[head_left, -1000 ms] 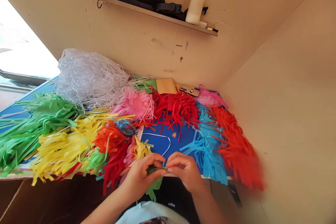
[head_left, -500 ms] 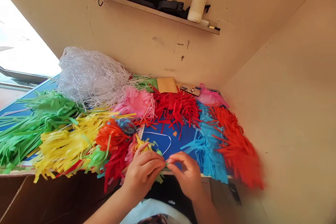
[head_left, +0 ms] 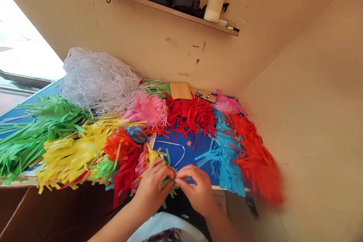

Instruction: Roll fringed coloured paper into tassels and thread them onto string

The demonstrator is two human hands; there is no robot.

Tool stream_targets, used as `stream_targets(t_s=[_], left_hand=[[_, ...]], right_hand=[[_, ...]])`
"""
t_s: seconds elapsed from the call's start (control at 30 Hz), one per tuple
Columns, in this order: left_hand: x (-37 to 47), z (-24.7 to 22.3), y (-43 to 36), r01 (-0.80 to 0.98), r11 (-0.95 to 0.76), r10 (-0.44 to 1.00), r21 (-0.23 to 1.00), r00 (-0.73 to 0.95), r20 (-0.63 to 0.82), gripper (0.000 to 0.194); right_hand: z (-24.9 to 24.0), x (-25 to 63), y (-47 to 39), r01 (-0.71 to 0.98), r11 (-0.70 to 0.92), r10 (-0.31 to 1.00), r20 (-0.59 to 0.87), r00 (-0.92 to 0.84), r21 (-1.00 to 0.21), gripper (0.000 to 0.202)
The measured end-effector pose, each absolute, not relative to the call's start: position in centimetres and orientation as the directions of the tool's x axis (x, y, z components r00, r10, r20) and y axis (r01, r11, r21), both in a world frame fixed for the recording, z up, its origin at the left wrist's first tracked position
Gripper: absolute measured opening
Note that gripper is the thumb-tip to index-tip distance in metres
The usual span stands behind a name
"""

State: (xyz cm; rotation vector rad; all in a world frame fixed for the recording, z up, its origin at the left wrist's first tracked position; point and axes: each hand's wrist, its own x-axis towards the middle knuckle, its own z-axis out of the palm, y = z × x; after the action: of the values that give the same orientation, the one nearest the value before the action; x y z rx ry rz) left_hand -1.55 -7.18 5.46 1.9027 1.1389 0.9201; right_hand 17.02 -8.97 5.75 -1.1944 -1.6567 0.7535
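Note:
My left hand [head_left: 155, 183] is closed on a green paper tassel [head_left: 171, 189], whose strips poke out below and above the fingers. Thumb and index finger of my right hand [head_left: 195, 184] pinch the tassel's top, touching the left fingertips. A white string [head_left: 183, 147] curves over the blue table surface [head_left: 170, 153] just beyond the hands. Beside my left hand lies a yellow tassel [head_left: 153, 155], and left of that red strips [head_left: 124, 176]. The exact spot pinched is hidden by the fingers.
Bundles of green [head_left: 48, 132], yellow [head_left: 76, 151], light blue [head_left: 228, 162] and orange-red strips [head_left: 259, 159] cover the table. Behind are white strings [head_left: 96, 81], red strips [head_left: 191, 115], a phone [head_left: 206, 96] and a pink bag [head_left: 228, 104]. A shelf [head_left: 159, 5] holds a bottle [head_left: 216, 2].
Both hands have shifted slightly left, still together at the fingertips. More green strips now show below and above my left hand.

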Motion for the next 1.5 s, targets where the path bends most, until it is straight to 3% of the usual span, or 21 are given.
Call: stream_targets(t_s=[0.1,0.23,0.4,0.47,0.57,0.63,0.73,0.9,1.07,1.2,1.37,1.43,1.5], left_hand=[[-3.0,7.3,-6.9,0.36,-0.281,0.953,0.89,0.216,0.213,0.014],[-4.6,8.9,-6.3,0.223,-0.207,0.972,0.953,0.155,0.175,0.016],[-5.7,8.1,-6.4,0.116,0.032,0.999,0.993,0.026,-0.035,0.022],[-5.8,7.6,-6.5,0.077,0.12,0.992,0.99,0.035,-0.123,0.027],[-5.0,7.3,-6.8,-0.018,0.247,0.961,0.969,0.13,-0.243,0.032],[-3.9,7.2,-6.9,-0.111,0.327,0.937,0.938,0.168,-0.307,0.034],[-2.0,7.1,-7.0,-0.326,0.471,0.882,0.82,0.201,-0.427,0.037],[-0.4,6.5,-7.1,-0.595,0.636,0.731,0.492,0.26,-0.631,0.033],[-0.1,6.2,-7.0,-0.66,0.639,0.702,0.396,0.289,-0.651,0.015],[0.0,6.3,-6.9,-0.682,0.624,0.701,0.383,0.271,-0.659,0.014],[-0.2,6.1,-7.5,-0.628,0.631,0.732,0.456,0.287,-0.618,0.021],[-0.4,6.0,-7.9,-0.537,0.57,0.81,0.622,0.24,-0.535,0.024],[-0.5,5.9,-8.4,-0.357,0.403,0.915,0.843,0.153,-0.373,0.022]], right_hand=[[4.2,17.9,-6.8,0.529,0.315,0.949,0.26,-0.178,-0.788,0.011],[1.3,18.1,-4.3,0.779,0.309,0.934,0.019,-0.357,-0.546,0.017],[0.4,18.7,-4.2,0.772,0.225,0.944,-0.062,-0.323,-0.594,0.013],[0.9,19.3,-4.6,0.672,0.119,0.966,-0.07,-0.247,-0.731,0.011],[1.9,19.2,-5.3,0.243,-0.099,0.988,-0.124,-0.088,-0.965,0.009],[2.4,18.2,-6.1,-0.036,-0.149,0.989,-0.149,-0.018,-0.988,0.016],[2.9,16.1,-7.5,-0.237,-0.102,0.992,-0.118,0.055,-0.966,0.021],[3.5,14.4,-9.3,-0.23,0.058,0.992,0.03,0.122,-0.972,0.022],[3.4,15.0,-9.9,-0.204,0.069,0.994,0.05,0.099,-0.977,0.023],[3.2,15.0,-9.9,-0.178,0.019,0.992,-0.003,0.122,-0.984,0.024],[4.1,14.4,-9.5,-0.003,0.015,0.985,0.014,0.174,-1.0,0.027],[4.5,14.2,-9.5,0.08,0.013,0.992,0.023,0.128,-0.997,0.025],[4.6,14.1,-9.6,0.086,0.016,0.999,0.019,0.037,-0.996,0.023]])
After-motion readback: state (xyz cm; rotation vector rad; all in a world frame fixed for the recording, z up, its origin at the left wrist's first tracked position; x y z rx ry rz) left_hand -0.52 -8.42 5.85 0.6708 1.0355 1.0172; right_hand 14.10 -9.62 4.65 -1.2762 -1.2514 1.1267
